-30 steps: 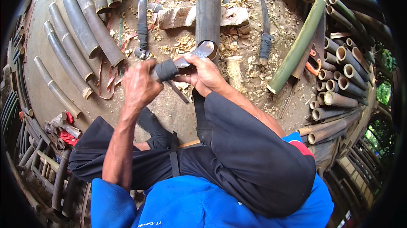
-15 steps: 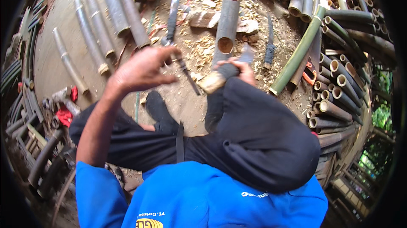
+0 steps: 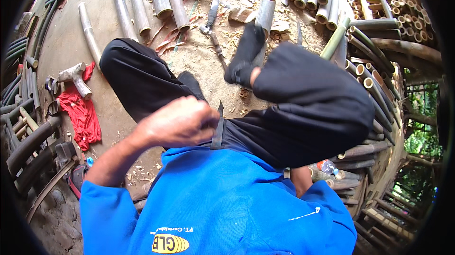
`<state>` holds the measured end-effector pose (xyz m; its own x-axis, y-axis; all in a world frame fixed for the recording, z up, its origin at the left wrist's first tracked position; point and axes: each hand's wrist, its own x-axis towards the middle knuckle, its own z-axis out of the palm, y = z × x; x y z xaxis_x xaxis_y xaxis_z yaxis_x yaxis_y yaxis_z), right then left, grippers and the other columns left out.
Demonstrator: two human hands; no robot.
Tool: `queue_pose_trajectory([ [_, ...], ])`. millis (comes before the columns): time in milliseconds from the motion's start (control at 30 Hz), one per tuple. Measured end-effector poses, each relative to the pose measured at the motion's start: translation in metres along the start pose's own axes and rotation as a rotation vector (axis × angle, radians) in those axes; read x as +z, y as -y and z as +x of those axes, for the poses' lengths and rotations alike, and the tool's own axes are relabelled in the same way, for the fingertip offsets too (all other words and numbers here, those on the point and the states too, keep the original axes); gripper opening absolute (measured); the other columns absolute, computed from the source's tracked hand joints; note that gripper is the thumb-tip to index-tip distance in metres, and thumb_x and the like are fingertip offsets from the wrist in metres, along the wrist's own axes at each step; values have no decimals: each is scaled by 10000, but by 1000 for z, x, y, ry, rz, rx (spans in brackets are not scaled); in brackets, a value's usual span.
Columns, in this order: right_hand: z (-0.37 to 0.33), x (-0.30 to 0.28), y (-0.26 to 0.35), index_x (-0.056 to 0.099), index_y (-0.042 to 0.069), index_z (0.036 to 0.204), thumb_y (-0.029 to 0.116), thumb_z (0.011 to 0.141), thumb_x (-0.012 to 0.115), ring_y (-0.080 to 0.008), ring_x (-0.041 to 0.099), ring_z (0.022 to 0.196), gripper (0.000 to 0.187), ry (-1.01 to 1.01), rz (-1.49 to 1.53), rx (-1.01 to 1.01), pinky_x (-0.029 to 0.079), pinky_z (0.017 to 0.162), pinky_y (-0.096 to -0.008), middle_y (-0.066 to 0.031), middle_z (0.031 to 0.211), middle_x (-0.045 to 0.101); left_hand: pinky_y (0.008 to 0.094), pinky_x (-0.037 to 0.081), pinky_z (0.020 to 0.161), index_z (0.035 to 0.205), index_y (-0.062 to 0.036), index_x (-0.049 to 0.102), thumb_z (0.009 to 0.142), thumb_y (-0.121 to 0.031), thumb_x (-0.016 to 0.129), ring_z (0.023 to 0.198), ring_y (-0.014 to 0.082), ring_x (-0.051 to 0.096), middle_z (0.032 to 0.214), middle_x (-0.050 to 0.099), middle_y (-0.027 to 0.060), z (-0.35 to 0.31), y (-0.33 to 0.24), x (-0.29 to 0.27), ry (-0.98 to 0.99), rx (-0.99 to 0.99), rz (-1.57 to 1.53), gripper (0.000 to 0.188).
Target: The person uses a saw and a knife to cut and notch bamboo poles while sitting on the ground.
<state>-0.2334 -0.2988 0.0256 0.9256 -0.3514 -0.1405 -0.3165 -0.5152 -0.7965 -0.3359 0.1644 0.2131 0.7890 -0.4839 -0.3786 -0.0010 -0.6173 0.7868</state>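
The left hand (image 3: pixel 177 122) is raised in front of the blue shirt (image 3: pixel 227 203), curled into a loose fist just above the lap; whether it holds anything inside the fist cannot be told. The right hand is out of sight: only a bit of the right forearm (image 3: pixel 301 181) shows beside the bent right knee, so its state cannot be told.

The bamboo tube (image 3: pixel 264 15) lies on the ground well ahead of the fist, past the black-trousered legs. A foot in a black sock (image 3: pixel 244 56) rests against its near end. The tube points away from the person, its open cut end far from the body, among wood chips and shavings (image 3: pixel 227 37).

Just left of the tube lies a long knife (image 3: pixel 212 13) with a dark handle. Further left, several cut bamboo lengths (image 3: pixel 142 4) lie side by side. On the ground at the person's left sits a mallet (image 3: pixel 76 77) on a red cloth (image 3: pixel 83 113), well apart from the left hand.
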Motion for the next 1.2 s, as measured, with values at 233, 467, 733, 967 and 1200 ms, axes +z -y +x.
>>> queue_pose_trajectory([
  [233, -18, 52, -110, 561, -29, 1259, 213, 909, 744, -429, 625, 1140, 463, 22, -715, -49, 511, 1013, -540, -274, 1162, 627, 464, 562, 752, 1027, -15, 743, 878, -176, 683, 825, 336, 745, 828, 732, 176, -16, 22, 62, -30, -140, -140, 228],
  [467, -19, 13, 121, 692, -5, 1117, 92, 977, 660, -255, 671, 929, 173, 274, -38, -486, 533, 881, -387, -119, 1022, 707, 372, 524, 669, 1020, -14, 745, 856, -152, 767, 694, 197, 659, 743, 679, 102, -14, 28, 95, -352, -136, -246, 216],
  [733, -125, 85, 244, 755, 128, 1190, 64, 830, 783, -312, 614, 1021, 367, 1564, -302, -1197, 515, 874, -426, -138, 1083, 593, 315, 537, 677, 902, 6, 710, 863, -86, 735, 723, 84, 627, 757, 692, 27, -39, 66, 74, -856, -241, -396, 103],
  [967, -101, 135, 226, 675, 134, 952, 191, 845, 783, -274, 576, 1066, 163, 1226, -440, -1605, 459, 904, -418, -51, 1129, 596, 401, 556, 690, 909, -26, 754, 804, -272, 810, 708, 250, 701, 770, 721, 114, -44, 17, 115, -422, -295, -266, 274],
  [1200, -100, 148, 224, 670, 167, 989, 236, 857, 767, -242, 575, 1085, 178, 1025, -383, -1715, 435, 923, -428, -33, 1138, 594, 464, 563, 797, 945, -41, 744, 818, -228, 768, 883, 340, 709, 916, 716, 128, -19, 23, 148, -709, -218, 37, 227],
])
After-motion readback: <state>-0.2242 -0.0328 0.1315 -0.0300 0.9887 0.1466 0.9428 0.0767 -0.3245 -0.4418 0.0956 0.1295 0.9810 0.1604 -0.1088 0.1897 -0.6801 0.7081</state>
